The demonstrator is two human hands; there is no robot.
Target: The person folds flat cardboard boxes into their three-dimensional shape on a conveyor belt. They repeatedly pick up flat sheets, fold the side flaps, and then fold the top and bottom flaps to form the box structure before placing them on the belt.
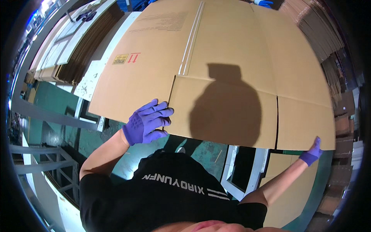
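A single large cardboard sheet (232,46) spreads flat in front of the person, its near edge reaching out above the green floor (208,154). It is plain tan-brown and creased, with two dark slots running in from the near edge, one beside the left hand and one farther right. Two parallel white lines run away toward the far edge; on the left part sit two red arrows (134,58), one small yellow label (120,59) and a block of faint print (166,22). One rounded shadow (228,108) falls across the middle. The left hand (148,121), in a purple glove, lies back upward with fingers spread over the sheet, their tips at the left slot. The right hand (312,154), also gloved in purple, is at the near right corner, thumb up on the edge; its fingers are hidden, so whether it pinches the cardboard cannot be told. One co-worker's blue-gloved hand (265,3) shows at the far edge. One pile of brown boards (92,42) stands at left; the cardboard stacks (315,23) at right are too crowded to count.
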